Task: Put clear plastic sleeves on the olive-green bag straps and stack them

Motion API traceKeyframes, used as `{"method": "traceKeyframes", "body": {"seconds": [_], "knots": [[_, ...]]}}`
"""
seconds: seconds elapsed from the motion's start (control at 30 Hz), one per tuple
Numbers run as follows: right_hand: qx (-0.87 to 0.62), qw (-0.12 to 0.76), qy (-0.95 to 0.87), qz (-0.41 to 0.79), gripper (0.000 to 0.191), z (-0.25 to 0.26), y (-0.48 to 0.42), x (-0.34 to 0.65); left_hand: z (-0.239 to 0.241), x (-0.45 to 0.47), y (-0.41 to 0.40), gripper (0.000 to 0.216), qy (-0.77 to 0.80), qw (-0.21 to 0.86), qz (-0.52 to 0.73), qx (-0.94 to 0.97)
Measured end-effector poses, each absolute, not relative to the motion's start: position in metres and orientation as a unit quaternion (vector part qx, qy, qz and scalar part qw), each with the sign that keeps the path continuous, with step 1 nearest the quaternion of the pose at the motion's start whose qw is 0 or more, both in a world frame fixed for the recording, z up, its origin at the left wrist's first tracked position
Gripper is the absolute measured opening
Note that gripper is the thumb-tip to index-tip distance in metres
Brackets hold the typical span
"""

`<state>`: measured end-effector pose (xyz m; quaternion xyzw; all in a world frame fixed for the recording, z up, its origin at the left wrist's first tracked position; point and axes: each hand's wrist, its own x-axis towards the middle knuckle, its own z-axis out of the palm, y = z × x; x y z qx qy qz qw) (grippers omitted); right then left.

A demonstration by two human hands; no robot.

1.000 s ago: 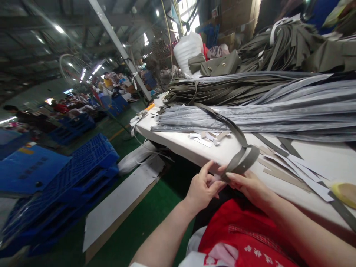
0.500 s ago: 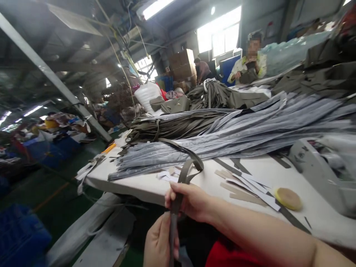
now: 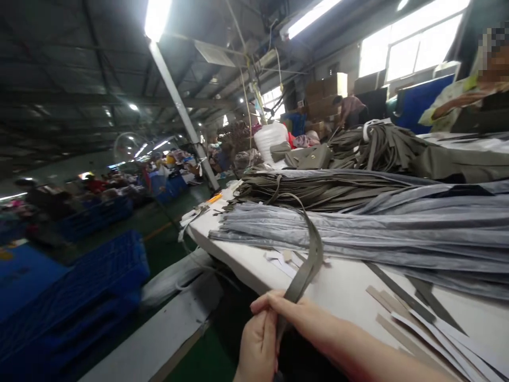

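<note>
My right hand (image 3: 292,310) is closed around a long dark olive strap (image 3: 312,257), which looks like fabric or leather. Just below and left of it, my left hand (image 3: 256,345) is closed on the same strap, the two hands touching. From my hands the strap bends up over the table edge and back to a pile of similar dark straps (image 3: 330,192). In front of that pile lies a wide bundle of grey-blue strips (image 3: 338,231). The strap's lower end is hidden by my hands and the frame's bottom.
Paper and tan strip scraps (image 3: 397,313) lie on the white table (image 3: 342,281). An orange-handled tool (image 3: 215,198) rests near its left corner. Blue crates (image 3: 115,270) and a grey board (image 3: 167,329) are at lower left. A co-worker (image 3: 453,106) holds dark material across the table.
My view has swung left, so the table appears farther right. My two hands have come together on the strap, and its loop has straightened into a longer arc.
</note>
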<state>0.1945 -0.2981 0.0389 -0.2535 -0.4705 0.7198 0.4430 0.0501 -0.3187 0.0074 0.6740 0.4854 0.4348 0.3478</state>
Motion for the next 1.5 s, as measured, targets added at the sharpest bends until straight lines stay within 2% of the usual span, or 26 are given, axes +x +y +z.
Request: {"method": "traceKeyframes", "body": {"seconds": [0.13, 0.3, 0.47, 0.57, 0.63, 0.73, 0.8, 0.87, 0.93, 1.03, 1.13, 1.23, 1.37, 1.43, 1.5], "knots": [[-0.130, 0.554, -0.296, 0.767, 0.023, 0.072, -0.289, 0.240, -0.008, 0.028, -0.323, 0.060, 0.468, 0.289, 0.370, 0.749], [-0.067, 0.590, -0.308, 0.744, 0.010, 0.106, -0.288, 0.284, -0.013, 0.032, -0.331, 0.063, 0.461, 0.369, 0.314, 0.743], [-0.067, 0.614, -0.442, 0.650, 0.024, 0.120, -0.314, 0.305, 0.001, 0.064, -0.330, 0.069, 0.441, 0.498, 0.283, 0.690], [-0.163, 0.655, -0.497, 0.545, 0.032, 0.113, -0.318, 0.295, 0.014, 0.082, -0.327, 0.067, 0.412, 0.518, 0.324, 0.676], [-0.256, 0.637, -0.521, 0.507, 0.040, 0.098, -0.313, 0.273, 0.023, 0.093, -0.323, 0.064, 0.408, 0.502, 0.368, 0.668], [-0.320, 0.509, -0.520, 0.606, 0.060, 0.068, -0.301, 0.236, 0.032, 0.100, -0.315, 0.062, 0.437, 0.422, 0.450, 0.655], [-0.295, 0.456, -0.485, 0.685, 0.058, 0.058, -0.295, 0.225, 0.031, 0.096, -0.311, 0.062, 0.457, 0.370, 0.470, 0.658], [-0.240, 0.491, -0.414, 0.728, 0.045, 0.061, -0.290, 0.232, 0.023, 0.085, -0.310, 0.061, 0.473, 0.356, 0.443, 0.674], [-0.180, 0.563, -0.330, 0.736, 0.031, 0.075, -0.284, 0.252, 0.010, 0.070, -0.313, 0.060, 0.489, 0.375, 0.391, 0.684], [-0.153, 0.619, -0.283, 0.716, 0.025, 0.095, -0.276, 0.281, -0.010, 0.052, -0.319, 0.060, 0.510, 0.434, 0.333, 0.664], [-0.200, 0.619, -0.311, 0.693, 0.031, 0.092, -0.268, 0.284, -0.016, 0.051, -0.323, 0.060, 0.510, 0.488, 0.322, 0.631], [-0.280, 0.599, -0.378, 0.648, 0.047, 0.068, -0.269, 0.256, -0.006, 0.063, -0.319, 0.061, 0.489, 0.511, 0.350, 0.614], [-0.352, 0.475, -0.452, 0.668, 0.075, 0.034, -0.287, 0.208, 0.016, 0.076, -0.310, 0.063, 0.487, 0.461, 0.405, 0.621], [-0.334, 0.448, -0.432, 0.708, 0.074, 0.032, -0.293, 0.202, 0.018, 0.074, -0.310, 0.065, 0.498, 0.429, 0.413, 0.631], [-0.301, 0.495, -0.372, 0.725, 0.060, 0.043, -0.293, 0.211, 0.013, 0.067, -0.313, 0.065, 0.506, 0.421, 0.396, 0.640]]}}
